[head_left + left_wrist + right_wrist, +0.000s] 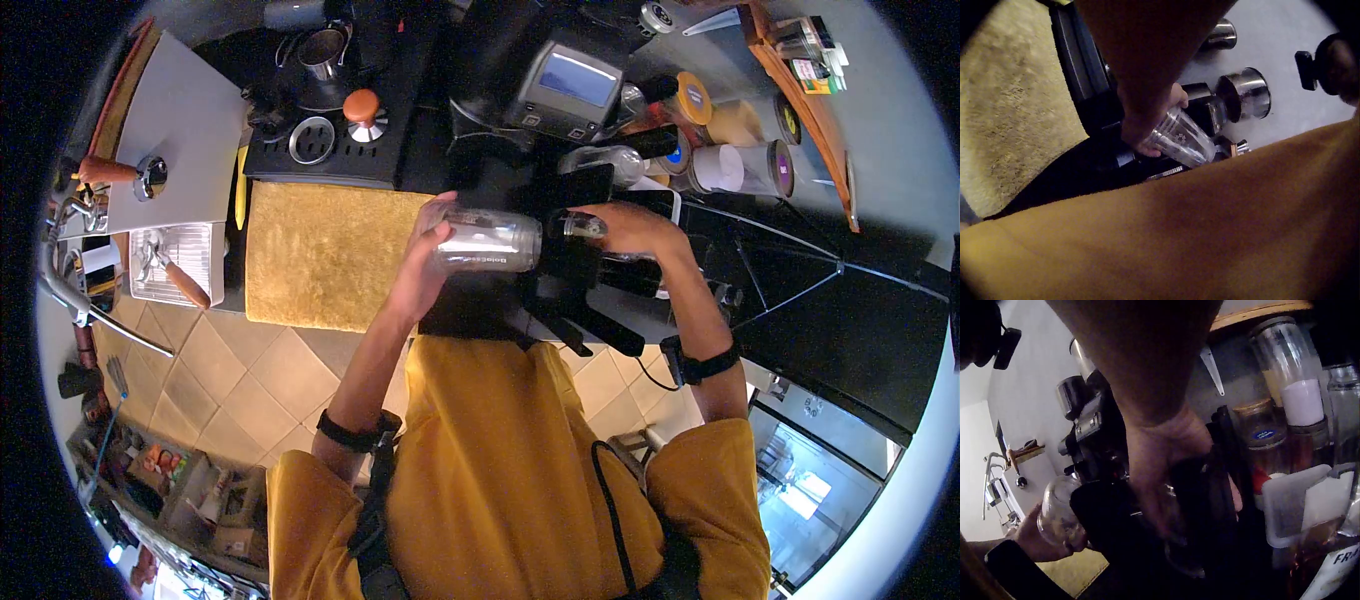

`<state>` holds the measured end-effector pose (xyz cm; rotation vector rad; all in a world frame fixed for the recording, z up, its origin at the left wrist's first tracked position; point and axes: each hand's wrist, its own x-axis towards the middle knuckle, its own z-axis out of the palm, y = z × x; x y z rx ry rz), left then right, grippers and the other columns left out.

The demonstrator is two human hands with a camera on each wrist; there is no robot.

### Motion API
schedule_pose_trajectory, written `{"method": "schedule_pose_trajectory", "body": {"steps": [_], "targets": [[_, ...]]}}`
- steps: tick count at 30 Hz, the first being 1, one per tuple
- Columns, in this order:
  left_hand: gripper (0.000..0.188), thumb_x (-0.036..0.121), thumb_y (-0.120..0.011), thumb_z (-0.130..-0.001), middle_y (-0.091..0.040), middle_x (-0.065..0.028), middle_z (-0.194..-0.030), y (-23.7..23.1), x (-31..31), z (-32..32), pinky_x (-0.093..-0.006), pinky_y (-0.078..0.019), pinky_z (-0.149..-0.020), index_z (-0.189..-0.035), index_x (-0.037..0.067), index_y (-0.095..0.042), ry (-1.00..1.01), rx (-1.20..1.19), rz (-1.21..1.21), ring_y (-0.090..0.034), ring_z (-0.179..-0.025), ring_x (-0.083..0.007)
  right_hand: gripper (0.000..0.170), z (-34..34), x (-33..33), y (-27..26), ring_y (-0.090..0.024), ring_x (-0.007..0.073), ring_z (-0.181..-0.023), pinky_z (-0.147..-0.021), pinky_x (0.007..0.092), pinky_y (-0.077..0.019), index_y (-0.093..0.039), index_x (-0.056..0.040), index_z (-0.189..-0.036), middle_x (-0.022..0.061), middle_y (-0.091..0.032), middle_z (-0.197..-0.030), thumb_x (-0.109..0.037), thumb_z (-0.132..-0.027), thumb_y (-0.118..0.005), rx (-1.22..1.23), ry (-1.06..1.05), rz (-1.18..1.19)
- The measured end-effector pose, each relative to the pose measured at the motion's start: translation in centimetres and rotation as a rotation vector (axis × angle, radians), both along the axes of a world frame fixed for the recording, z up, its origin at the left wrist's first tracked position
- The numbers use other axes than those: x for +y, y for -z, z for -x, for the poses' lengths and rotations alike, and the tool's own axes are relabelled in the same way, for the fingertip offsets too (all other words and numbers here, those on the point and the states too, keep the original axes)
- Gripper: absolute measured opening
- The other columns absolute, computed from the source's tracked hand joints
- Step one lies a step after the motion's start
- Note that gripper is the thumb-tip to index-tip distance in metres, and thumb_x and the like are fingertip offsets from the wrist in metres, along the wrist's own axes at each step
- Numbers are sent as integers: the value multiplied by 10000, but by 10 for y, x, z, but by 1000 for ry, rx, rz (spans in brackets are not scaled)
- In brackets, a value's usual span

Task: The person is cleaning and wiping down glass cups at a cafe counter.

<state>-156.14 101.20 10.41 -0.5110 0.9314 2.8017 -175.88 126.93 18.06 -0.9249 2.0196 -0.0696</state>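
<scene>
My left hand (424,262) grips a clear cup (490,242) with small print on its side. Its far end points toward a black rack (575,290) in the head view. The left wrist view shows thumb and fingers curled round the same clear cup (1183,139). My right hand (640,232) reaches down into the black rack, beside a small clear round piece (583,227). In the right wrist view the fingers of the right hand (1160,456) drop into shadow between the dark panels, so I cannot tell if they hold anything.
A yellow mat (330,255) covers the counter to the left. Behind it, an orange-topped tamper (364,112) and a metal ring (312,140) stand on a black machine. A screen unit (570,85) rises at the back. Lidded jars (740,168) line the right side.
</scene>
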Motion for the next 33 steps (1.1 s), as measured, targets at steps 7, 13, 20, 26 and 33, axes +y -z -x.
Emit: {"method": "schedule_pose_trajectory", "body": {"steps": [7,13,20,26,33], "targets": [[751,452,-632,-888,-476,-109,-1337,1,2,2,-433,-427,-1026,-1496,135,-328,-14,10,26,-496,-1251,-264,684,-16,7,-77,-572,360,-1223,-1035,402,-462,-486,-129,-1427,186,-552,-1371,-185,-789,-726,106,96,8],[730,435,-660,-876,-479,-106,-1303,-17,4,4,-430,-435,-1016,-1481,167,-351,-19,25,-9,-497,-1233,-260,736,-47,11,-187,-458,317,-1369,-1088,432,-438,-441,-152,-1475,123,-392,-1537,-136,-798,-731,112,176,189],[696,347,-692,-853,-474,-104,-1291,-37,27,12,-396,-410,-1018,-1440,185,-356,135,161,-12,-485,-1205,-246,715,-67,-36,-166,-505,346,-1319,-1059,405,-457,-440,-139,-1472,155,-422,-1513,-158,-817,-728,-4,27,339],[782,300,-732,-823,-454,-86,-1345,-52,35,5,-400,-357,-1086,-1475,141,-330,157,205,-6,-431,-1293,-246,692,-74,-67,-122,-505,347,-1314,-1067,392,-447,-427,-60,-1458,172,-436,-1498,-165,-829,-695,-50,-79,508],[894,316,-767,-756,-507,-119,-1337,-17,18,-21,-434,-427,-1065,-1504,140,-310,110,138,-168,-517,-1244,-282,433,-56,-50,-136,-583,252,-1225,-971,405,-499,-513,-132,-1419,111,-551,-1409,-138,-987,-538,-52,274,431]]}}
